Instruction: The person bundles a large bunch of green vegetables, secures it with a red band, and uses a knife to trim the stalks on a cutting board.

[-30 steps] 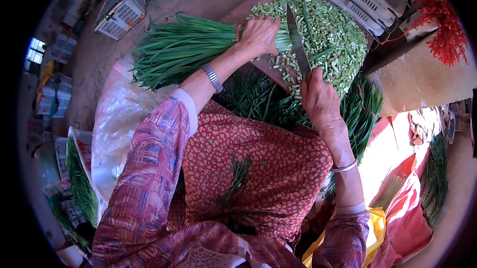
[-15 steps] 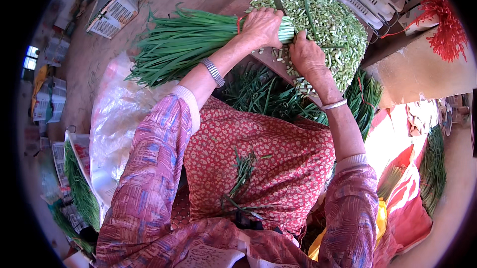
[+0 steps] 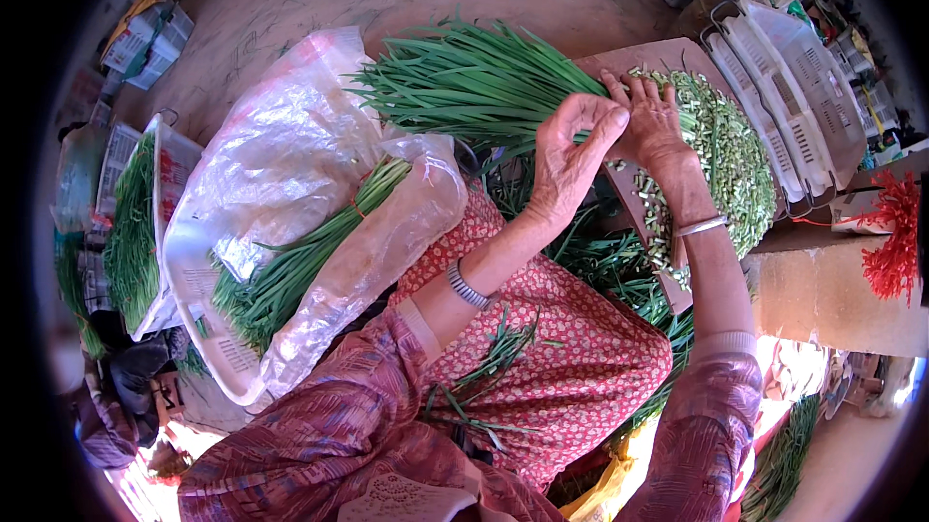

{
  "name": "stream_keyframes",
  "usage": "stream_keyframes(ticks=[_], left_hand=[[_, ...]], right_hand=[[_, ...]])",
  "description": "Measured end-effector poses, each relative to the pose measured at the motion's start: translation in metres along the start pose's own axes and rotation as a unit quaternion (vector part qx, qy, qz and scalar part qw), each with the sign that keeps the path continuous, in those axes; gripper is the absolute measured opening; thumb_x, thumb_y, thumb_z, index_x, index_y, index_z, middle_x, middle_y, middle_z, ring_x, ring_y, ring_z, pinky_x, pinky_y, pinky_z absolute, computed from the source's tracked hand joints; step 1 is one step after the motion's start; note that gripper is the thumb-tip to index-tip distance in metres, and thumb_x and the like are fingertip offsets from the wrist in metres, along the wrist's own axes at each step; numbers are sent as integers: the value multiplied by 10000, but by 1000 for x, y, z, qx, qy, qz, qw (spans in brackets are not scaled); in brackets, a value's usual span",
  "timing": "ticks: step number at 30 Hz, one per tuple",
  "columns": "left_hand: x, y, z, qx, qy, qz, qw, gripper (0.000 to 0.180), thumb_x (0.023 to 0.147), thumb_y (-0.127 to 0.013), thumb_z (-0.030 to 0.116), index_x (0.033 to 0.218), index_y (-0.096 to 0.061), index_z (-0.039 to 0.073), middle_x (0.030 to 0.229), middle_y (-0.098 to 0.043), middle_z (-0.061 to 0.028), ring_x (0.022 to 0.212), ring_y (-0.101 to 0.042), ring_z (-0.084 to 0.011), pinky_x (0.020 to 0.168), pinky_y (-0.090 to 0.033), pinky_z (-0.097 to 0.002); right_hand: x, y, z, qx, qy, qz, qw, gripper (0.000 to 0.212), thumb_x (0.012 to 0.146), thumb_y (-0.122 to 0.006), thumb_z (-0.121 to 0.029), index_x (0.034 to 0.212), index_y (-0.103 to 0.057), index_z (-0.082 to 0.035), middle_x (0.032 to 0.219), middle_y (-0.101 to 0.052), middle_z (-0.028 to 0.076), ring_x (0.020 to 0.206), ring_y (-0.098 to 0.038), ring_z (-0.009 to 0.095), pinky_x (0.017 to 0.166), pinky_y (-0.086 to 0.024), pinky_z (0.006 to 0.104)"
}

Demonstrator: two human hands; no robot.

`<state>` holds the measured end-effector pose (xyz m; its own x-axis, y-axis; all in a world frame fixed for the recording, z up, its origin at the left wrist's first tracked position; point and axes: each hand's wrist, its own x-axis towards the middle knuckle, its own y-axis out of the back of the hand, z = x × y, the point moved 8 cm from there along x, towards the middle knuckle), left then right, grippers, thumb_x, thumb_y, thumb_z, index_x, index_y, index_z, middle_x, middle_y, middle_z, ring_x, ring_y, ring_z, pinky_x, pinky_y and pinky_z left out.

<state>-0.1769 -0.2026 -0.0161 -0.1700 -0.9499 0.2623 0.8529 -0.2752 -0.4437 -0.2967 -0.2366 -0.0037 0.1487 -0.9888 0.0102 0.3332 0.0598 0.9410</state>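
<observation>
A thick bunch of green garlic chives lies at the board's left edge, leaves pointing left. My right hand rests over its cut end, fingers stretched and apart. In front of the bunch, my left hand is raised with thumb and fingertips pinched together; what they hold, if anything, I cannot make out. Chopped stem ends are heaped on the brown board beyond my right hand. The red band seen earlier around the bunch is hidden or gone.
A white crate at left holds a clear plastic sheet and a tied chive bunch. White crates stand behind the heap. Red ties hang at right. Loose leaves lie on my red flowered apron.
The view has swung left. My left hand has come off the bunch and up into a pinch. My right hand now lies on the bunch; the dark blade is out of sight.
</observation>
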Motion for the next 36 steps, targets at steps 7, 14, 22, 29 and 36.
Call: stream_keyframes(ticks=[7, 14, 22, 29, 36], left_hand=[[-61, 53, -87, -113, 333, -21, 936, 710, 824, -742, 542, 1261, -553, 15, 1216, -600, -96, 1151, -553, -183, 977, -424, -368], [-52, 60, -16, -403, 211, 93, 886, 678, 817, -776, 452, 1328, -527, 83, 1256, -619, -81, 1177, -579, -240, 1047, -453, -447], [-100, 52, 149, -126, 136, -14, 982, 455, 789, -759, 34, 1222, -622, 6, 1124, -686, -88, 998, -655, -177, 905, -532, -335], [-144, 83, 252, 29, 157, -74, 984, 481, 834, -726, 34, 1282, -556, -3, 1135, -671, -97, 1030, -655, -180, 905, -558, -348], [-198, 138, 234, 73, 236, 7, 969, 476, 824, -743, 47, 1267, -577, -3, 1148, -677, -111, 980, -687, -209, 901, -565, -349]], right_hand=[[-5, 37, -25, 147, -30, -2, 989, 993, 602, -818, -371, 1464, -382, -142, 1196, -587, 194, 1151, -574, 371, 980, -471, 452], [-148, 65, -80, 222, -188, 71, 954, 1115, 609, -861, -387, 1497, -288, -31, 1160, -551, 211, 1097, -552, 380, 984, -431, 487], [-176, 140, -100, 814, -54, 199, 544, 999, 795, -841, -305, 1484, -213, 53, 1355, -514, 191, 1224, -527, 234, 1046, -434, 352], [-182, 162, -164, 952, -47, 213, 214, 587, 804, -755, -78, 1320, -483, -8, 1251, -586, 79, 1136, -560, 197, 1009, -431, 333], [-208, 86, -236, 981, -77, 148, 94, 550, 814, -728, -30, 1307, -483, -11, 1248, -586, 73, 1161, -557, 202, 999, -459, 348]])
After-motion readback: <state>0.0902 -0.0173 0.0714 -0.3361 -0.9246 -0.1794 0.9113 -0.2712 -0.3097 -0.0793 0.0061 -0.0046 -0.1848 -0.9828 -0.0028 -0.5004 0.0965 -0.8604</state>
